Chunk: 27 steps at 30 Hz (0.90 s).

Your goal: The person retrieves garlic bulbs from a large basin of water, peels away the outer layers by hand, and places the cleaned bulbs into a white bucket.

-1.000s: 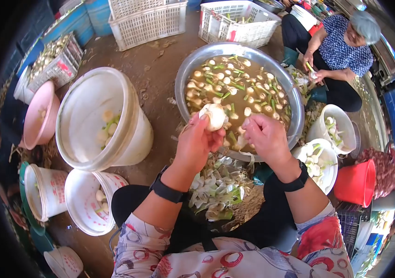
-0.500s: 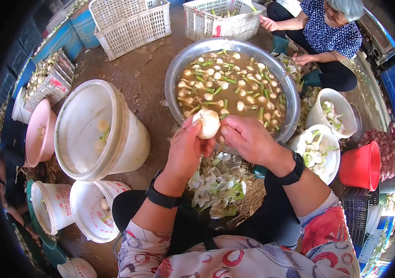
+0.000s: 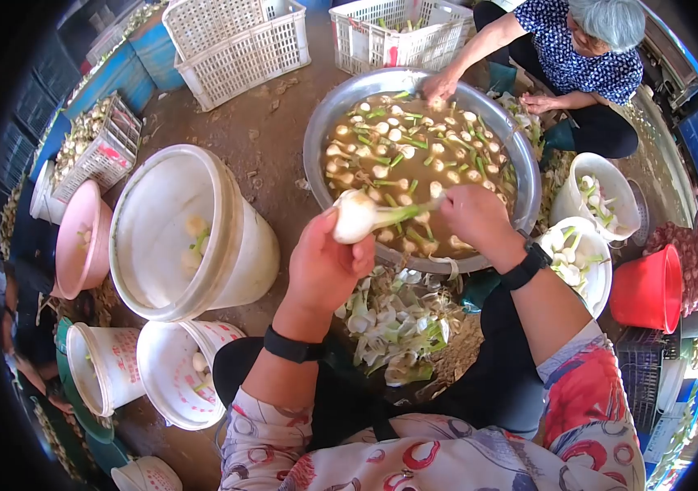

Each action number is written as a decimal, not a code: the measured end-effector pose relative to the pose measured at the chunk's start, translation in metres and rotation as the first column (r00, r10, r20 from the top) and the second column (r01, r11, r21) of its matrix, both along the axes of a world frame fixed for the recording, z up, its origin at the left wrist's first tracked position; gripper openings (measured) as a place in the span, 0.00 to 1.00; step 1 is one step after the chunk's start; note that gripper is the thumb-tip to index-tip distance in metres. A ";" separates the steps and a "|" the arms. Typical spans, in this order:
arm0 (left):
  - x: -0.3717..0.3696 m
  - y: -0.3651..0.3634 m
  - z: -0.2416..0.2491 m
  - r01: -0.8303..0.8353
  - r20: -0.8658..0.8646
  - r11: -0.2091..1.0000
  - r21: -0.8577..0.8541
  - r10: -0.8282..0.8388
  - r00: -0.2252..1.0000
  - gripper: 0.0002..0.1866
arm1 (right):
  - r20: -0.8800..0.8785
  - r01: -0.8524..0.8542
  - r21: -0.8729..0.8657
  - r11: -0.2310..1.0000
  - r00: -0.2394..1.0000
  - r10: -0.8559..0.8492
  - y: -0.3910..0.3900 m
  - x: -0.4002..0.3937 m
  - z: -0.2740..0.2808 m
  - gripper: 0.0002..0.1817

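My left hand (image 3: 324,266) is closed around the underside of a white garlic bulb (image 3: 354,216), holding it over the near rim of a wide metal basin (image 3: 314,155). A pale green stem (image 3: 398,214) runs from the bulb toward my right hand (image 3: 476,219). The right fingers are curled at the stem's far end and seem to pinch it or its outer skin; the fingertips are partly hidden. Brownish water with many garlic bulbs (image 3: 381,171) fills the basin. Below my hands lies a heap of peeled skins (image 3: 398,327) between my legs.
Across the basin, a person (image 3: 582,57) reaches one hand into the water. White buckets (image 3: 242,245) and a pink basin (image 3: 83,245) stand at left. At right are a bucket of garlic (image 3: 590,270) and a red bucket (image 3: 650,286). White crates (image 3: 242,57) stand behind.
My hands have moved apart, with the bulb in the left and its stem stretched toward the right. The other person's hand has moved from the crate side into the basin.
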<state>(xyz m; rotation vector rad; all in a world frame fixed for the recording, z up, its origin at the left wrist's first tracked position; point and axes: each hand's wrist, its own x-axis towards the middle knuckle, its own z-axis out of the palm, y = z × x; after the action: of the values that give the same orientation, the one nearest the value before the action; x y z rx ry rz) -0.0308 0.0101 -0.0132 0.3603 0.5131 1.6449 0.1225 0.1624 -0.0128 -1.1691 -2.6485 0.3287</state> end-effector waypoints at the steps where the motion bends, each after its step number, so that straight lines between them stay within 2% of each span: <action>1: -0.003 -0.003 0.003 0.007 0.070 1.000 -0.030 -0.005 0.998 0.21 | 0.126 0.030 -0.024 0.999 0.992 -0.027 0.006 0.004 -0.004 0.12; 2: -0.009 -0.003 0.003 0.012 0.066 1.000 -0.025 -0.010 0.998 0.21 | 0.253 0.066 -0.046 0.997 0.966 -0.052 0.010 0.008 -0.007 0.13; 4: -0.017 -0.004 0.000 0.031 0.156 1.000 0.001 -0.030 0.987 0.21 | 0.253 0.044 -0.054 0.998 0.967 -0.029 -0.010 0.001 0.018 0.12; 5: -0.015 -0.003 0.004 0.024 0.118 0.999 -0.049 -0.018 0.993 0.22 | -0.071 -0.065 -0.285 0.956 0.996 0.046 -0.026 -0.004 0.031 0.14; 6: -0.016 -0.002 0.003 0.025 0.118 0.999 -0.047 -0.019 0.993 0.22 | -0.396 -0.235 -0.454 0.860 0.917 0.042 -0.037 -0.006 0.039 0.16; 7: -0.018 -0.001 0.001 0.056 0.126 0.998 0.005 -0.056 0.990 0.22 | -0.424 -0.310 -0.362 0.879 0.895 0.141 -0.043 -0.004 0.043 0.14; 8: -0.017 -0.001 -0.001 0.090 0.132 0.994 0.055 -0.097 0.986 0.22 | -0.426 -0.304 -0.363 0.881 0.895 0.133 -0.043 -0.001 0.039 0.14; 10: -0.017 0.000 0.000 0.101 0.130 0.995 0.017 -0.102 0.986 0.22 | -0.413 -0.323 -0.722 0.612 0.911 -0.007 -0.041 -0.001 0.036 0.12; 12: -0.013 -0.001 -0.003 0.109 0.137 0.994 -0.026 -0.104 0.985 0.22 | -0.391 -0.282 -0.746 0.603 0.919 -0.054 -0.042 0.003 0.048 0.12; 14: -0.010 0.000 -0.004 0.200 0.165 0.980 -0.003 -0.197 0.967 0.22 | -0.374 -0.245 -0.765 0.596 0.922 -0.101 -0.045 0.005 0.053 0.11; 16: -0.010 0.003 -0.010 0.226 0.172 0.974 0.001 -0.222 0.960 0.23 | -0.298 -0.351 -0.633 0.690 0.933 0.201 -0.053 0.007 0.046 0.12; 17: -0.009 0.002 -0.012 0.253 0.183 0.967 0.006 -0.250 0.951 0.23 | -0.270 -0.285 -0.755 0.590 0.956 0.117 -0.054 0.007 0.048 0.13; 18: -0.007 0.002 -0.011 0.246 0.182 0.969 0.003 -0.242 0.953 0.23 | -0.272 -0.291 -0.756 0.586 0.954 0.124 -0.053 0.008 0.045 0.13; 20: -0.006 0.003 -0.007 0.299 0.204 0.953 -0.042 -0.285 0.937 0.23 | -0.311 -0.275 -0.913 0.301 0.947 -0.080 -0.051 0.009 0.040 0.13; 21: -0.008 0.005 -0.006 0.347 0.191 0.937 0.043 -0.348 0.918 0.26 | -0.318 -0.255 -0.906 0.337 0.937 -0.145 -0.057 0.007 0.041 0.12; 22: -0.005 0.005 -0.003 0.343 0.190 0.938 0.045 -0.345 0.919 0.26 | -0.319 -0.258 -0.905 0.338 0.937 -0.141 -0.057 0.007 0.039 0.12; 23: 0.001 0.005 0.000 0.159 0.065 0.979 -0.131 -0.151 0.986 0.29 | -0.414 -0.346 -0.874 0.340 0.898 -0.151 -0.055 0.007 0.034 0.13; 24: 0.006 0.005 0.006 -0.052 -0.092 0.960 -0.276 0.028 0.995 0.31 | -0.504 -0.430 -0.835 0.344 0.848 -0.162 -0.054 0.006 0.034 0.14; 25: 0.004 0.004 -0.007 -0.092 -0.268 0.984 -0.153 0.049 0.962 0.29 | -0.466 -0.370 -0.843 0.391 0.865 -0.185 -0.051 0.003 0.036 0.16; 26: 0.006 0.003 -0.007 -0.085 -0.269 0.984 -0.156 0.040 0.962 0.29 | -0.467 -0.369 -0.843 0.391 0.863 -0.193 -0.053 0.003 0.040 0.16; 27: 0.010 0.003 -0.002 -0.177 -0.443 0.969 -0.172 0.084 0.893 0.26 | -0.405 -0.329 -0.869 0.370 0.902 -0.149 -0.056 0.003 0.049 0.18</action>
<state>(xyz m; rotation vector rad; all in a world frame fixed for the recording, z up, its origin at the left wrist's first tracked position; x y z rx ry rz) -0.0206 0.0132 -0.0156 0.5501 1.0587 1.6234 0.1255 0.1062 0.0360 -0.9333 -1.9967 2.0813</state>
